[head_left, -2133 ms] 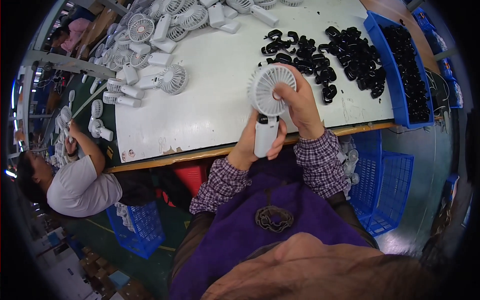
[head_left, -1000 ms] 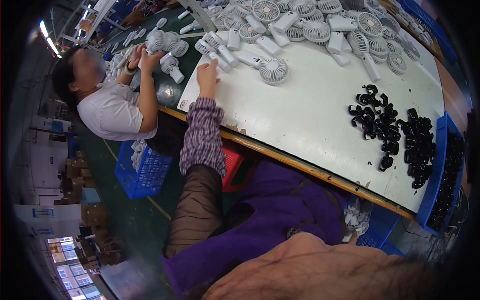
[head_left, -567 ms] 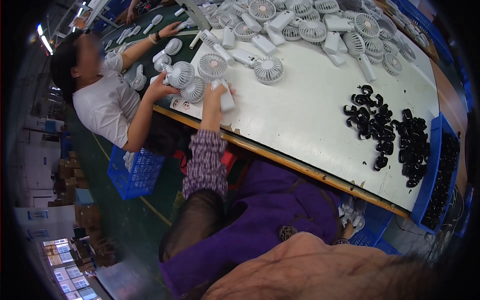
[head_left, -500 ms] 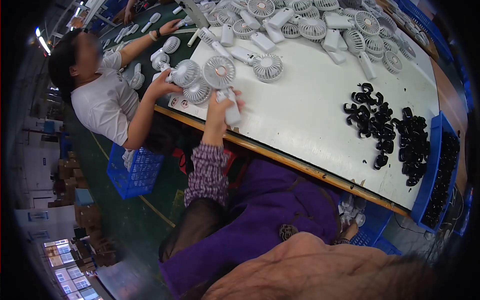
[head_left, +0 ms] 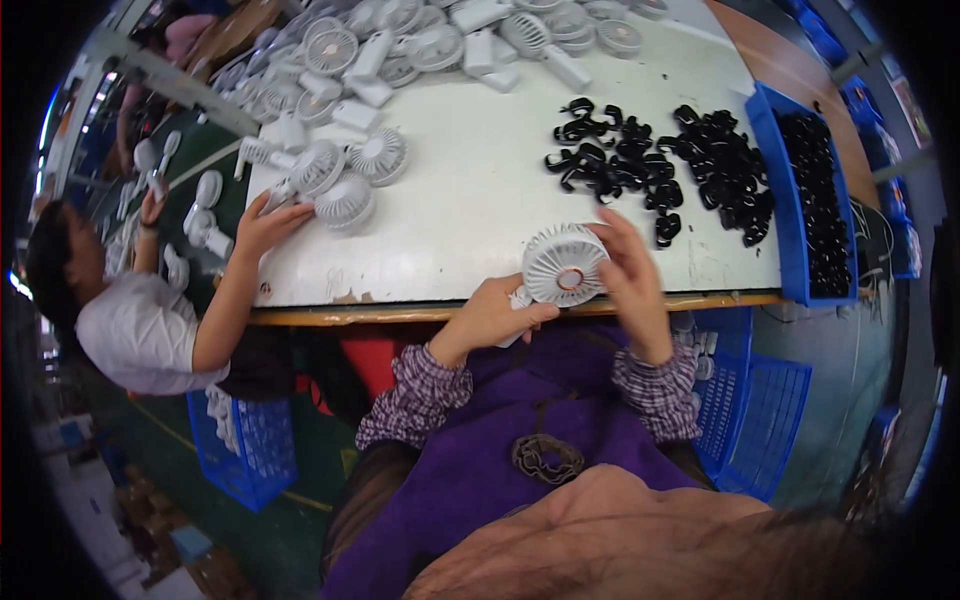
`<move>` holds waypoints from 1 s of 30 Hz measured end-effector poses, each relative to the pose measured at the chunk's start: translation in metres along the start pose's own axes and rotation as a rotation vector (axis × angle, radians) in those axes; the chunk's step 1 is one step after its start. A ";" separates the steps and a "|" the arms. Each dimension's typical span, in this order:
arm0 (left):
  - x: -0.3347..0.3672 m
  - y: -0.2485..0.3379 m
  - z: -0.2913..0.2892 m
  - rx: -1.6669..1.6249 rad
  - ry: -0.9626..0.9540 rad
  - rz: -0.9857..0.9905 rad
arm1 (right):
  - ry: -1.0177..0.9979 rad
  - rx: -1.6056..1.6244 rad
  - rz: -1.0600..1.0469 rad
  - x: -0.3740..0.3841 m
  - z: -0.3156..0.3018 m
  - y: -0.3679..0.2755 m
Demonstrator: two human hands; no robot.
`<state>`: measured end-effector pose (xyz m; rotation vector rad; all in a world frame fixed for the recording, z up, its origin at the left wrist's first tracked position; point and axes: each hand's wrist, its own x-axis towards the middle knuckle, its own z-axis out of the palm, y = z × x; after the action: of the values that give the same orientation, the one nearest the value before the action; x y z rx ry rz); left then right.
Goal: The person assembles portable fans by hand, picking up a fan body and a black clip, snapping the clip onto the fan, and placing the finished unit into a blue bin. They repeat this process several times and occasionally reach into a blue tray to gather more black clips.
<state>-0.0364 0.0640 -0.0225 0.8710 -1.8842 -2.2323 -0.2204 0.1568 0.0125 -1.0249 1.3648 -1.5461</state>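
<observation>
My left hand (head_left: 492,318) is closed around the handle of a white handheld fan (head_left: 566,268), held just above the table's front edge. The round, slatted head with a copper-coloured ring at its centre faces up toward me. At the head's right side is my right hand (head_left: 636,292), its fingers spread and slightly bent near the rim; whether they touch it I cannot tell. Beyond the hands, to the right, lie loose piles of small glossy black curved parts (head_left: 715,165). Several more white fans (head_left: 378,157) lie to the left on the white table (head_left: 460,200).
A co-worker's hand (head_left: 268,226) rests by the fans at the left. A heap of white fans (head_left: 430,48) covers the far side. A blue bin (head_left: 785,210) of small black parts stands at the right edge. Blue crates (head_left: 765,400) (head_left: 245,455) sit below the table on both sides.
The fan in my left hand has come from the co-worker's side to in front of me. My right hand has risen from the crate at the lower right to the fan's head. The view has turned right.
</observation>
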 end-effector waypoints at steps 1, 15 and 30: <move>0.002 0.000 0.008 0.259 0.192 0.200 | -0.043 -0.089 -0.043 0.006 0.010 -0.006; -0.021 -0.023 0.025 -0.020 0.238 0.150 | 0.050 -0.007 -0.057 -0.013 0.039 0.006; -0.022 -0.011 -0.039 -0.326 0.532 0.155 | 0.241 -1.153 -0.130 0.100 0.010 0.032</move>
<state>0.0040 0.0418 -0.0277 1.0777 -1.2651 -1.8908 -0.2425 0.0572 -0.0125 -1.6215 2.4965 -0.8868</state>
